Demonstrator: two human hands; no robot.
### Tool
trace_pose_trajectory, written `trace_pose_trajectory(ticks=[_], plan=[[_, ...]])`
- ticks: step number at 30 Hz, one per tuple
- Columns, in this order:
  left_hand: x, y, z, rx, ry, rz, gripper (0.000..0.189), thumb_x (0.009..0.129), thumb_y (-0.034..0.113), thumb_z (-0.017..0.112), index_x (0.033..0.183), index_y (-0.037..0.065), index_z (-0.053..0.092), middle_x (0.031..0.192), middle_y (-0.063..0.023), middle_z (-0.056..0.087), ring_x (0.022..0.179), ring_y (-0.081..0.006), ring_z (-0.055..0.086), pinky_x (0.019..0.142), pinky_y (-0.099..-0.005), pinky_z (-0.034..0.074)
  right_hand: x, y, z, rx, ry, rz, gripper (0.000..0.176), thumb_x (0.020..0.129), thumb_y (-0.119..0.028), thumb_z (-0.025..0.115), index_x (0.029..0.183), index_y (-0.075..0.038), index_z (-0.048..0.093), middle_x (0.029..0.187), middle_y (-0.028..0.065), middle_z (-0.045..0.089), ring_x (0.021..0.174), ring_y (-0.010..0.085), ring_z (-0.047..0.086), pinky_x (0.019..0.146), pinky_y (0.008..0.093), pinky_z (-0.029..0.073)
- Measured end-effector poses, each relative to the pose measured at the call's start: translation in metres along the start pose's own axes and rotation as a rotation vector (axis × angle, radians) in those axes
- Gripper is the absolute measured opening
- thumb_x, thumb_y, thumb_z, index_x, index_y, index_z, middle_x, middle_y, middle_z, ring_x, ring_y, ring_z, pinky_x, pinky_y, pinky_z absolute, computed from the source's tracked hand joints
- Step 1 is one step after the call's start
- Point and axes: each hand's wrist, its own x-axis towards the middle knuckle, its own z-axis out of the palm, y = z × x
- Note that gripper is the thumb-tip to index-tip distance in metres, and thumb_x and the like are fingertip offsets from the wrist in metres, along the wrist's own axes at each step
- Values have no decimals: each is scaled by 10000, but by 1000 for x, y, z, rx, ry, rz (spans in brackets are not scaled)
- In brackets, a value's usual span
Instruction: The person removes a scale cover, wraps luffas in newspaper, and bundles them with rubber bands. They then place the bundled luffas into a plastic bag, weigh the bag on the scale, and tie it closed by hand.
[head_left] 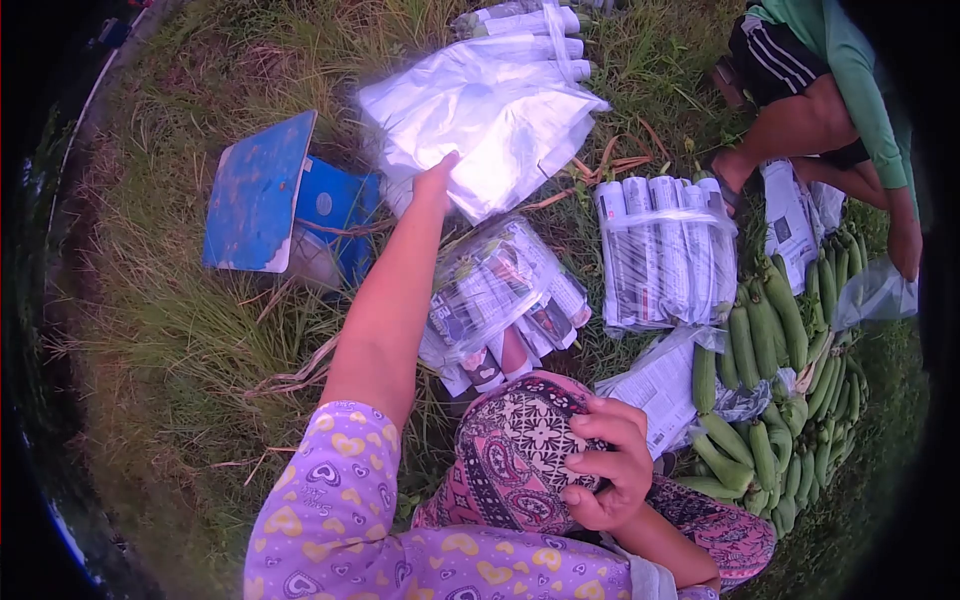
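My left hand (pixel 436 182) reaches forward onto a stack of clear plastic bags (pixel 490 115) lying on the grass, its fingers touching the stack's near edge. My right hand (pixel 606 460) rests curled on my knee, which is covered in patterned pink cloth (pixel 515 455); nothing shows inside it. Just below the plastic bags lies a bag packed with paper-wrapped items (pixel 500 295). A second packed bundle of wrapped items (pixel 665 250) lies to the right of it.
A heap of green gourds (pixel 780 400) lies at the right. Another person (pixel 830 90) squats at the top right, one hand (pixel 905 245) near the heap. A blue scale (pixel 290 205) stands on the grass at the left. Loose printed paper (pixel 655 385) lies by my knee.
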Motion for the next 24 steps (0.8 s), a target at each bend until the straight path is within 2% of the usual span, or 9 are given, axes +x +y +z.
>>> trace_pose_trajectory(ticks=[2, 6, 12, 15, 16, 18, 19, 21, 24], plan=[[30, -19, 9, -103, -148, -78, 499, 746, 136, 701, 1126, -105, 485, 1105, -200, 554, 973, -315, 580, 789, -415, 503, 1, 0, -1, 3, -4, -8, 223, 729, -243, 701, 887, -90, 664, 1051, 137, 627, 1034, 345, 540, 867, 419, 437], [-41, 48, 53, -220, -219, -32, 360, 817, 122, 551, 1088, -107, 488, 1046, -191, 566, 927, -299, 597, 790, -412, 504, -1, 7, -7, 68, -33, -22, 325, 779, -293, 669, 1010, -68, 625, 1154, 153, 577, 1088, 333, 516, 915, 411, 412], [-156, 114, 38, -236, -468, 7, 372, 894, 179, 486, 1176, -64, 472, 1102, -179, 585, 992, -300, 597, 879, -428, 489, 13, 57, -19, 694, 238, 665, 737, 864, -545, 512, 1362, -38, 318, 1366, 157, 393, 1238, 253, 401, 981, 415, 349], [-220, 99, 6, -335, -876, -54, 411, 905, 229, 466, 1182, -74, 484, 1098, -185, 597, 1002, -287, 599, 891, -413, 477, 20, 89, -22, 982, 235, 853, 801, 865, -563, 500, 1420, -50, 235, 1401, 164, 358, 1255, 259, 379, 986, 449, 344], [-242, 91, -4, -357, -1063, -127, 425, 909, 241, 454, 1187, -78, 485, 1104, -193, 596, 1012, -288, 597, 898, -409, 472, 22, 97, -20, 1078, 178, 856, 864, 854, -605, 490, 1445, -55, 181, 1423, 175, 327, 1266, 264, 364, 986, 481, 341], [-285, 75, -10, -327, -1156, -259, 494, 870, 249, 491, 1233, -85, 460, 1148, -206, 582, 1052, -293, 588, 934, -410, 451, 34, 96, -18, 1255, 105, 835, 917, 809, -695, 465, 1423, -65, 205, 1375, 170, 392, 1253, 270, 411, 971, 481, 381], [-307, 67, -9, -265, -1036, -206, 544, 839, 266, 512, 1246, -89, 446, 1176, -214, 565, 1070, -303, 575, 942, -411, 447, 37, 96, -20, 1361, -9, 738, 943, 776, -706, 498, 1414, -67, 226, 1353, 150, 425, 1248, 248, 425, 993, 470, 370], [-316, 56, -14, -49, -980, -44, 604, 789, 294, 534, 1245, -91, 442, 1187, -208, 555, 1071, -311, 566, 939, -410, 448, 49, 78, -16, 1519, 61, 538, 889, 757, -655, 576, 1377, -71, 324, 1350, 113, 439, 1228, 237, 444, 1008, 432, 378], [-294, 53, -24, -33, -1107, -252, 664, 765, 338, 560, 1272, -69, 427, 1221, -208, 532, 1094, -303, 554, 944, -394, 445, 57, 57, -22, 1580, 135, 490, 777, 773, -488, 676, 1340, -54, 370, 1294, 113, 483, 1185, 237, 484, 986, 388, 406]])
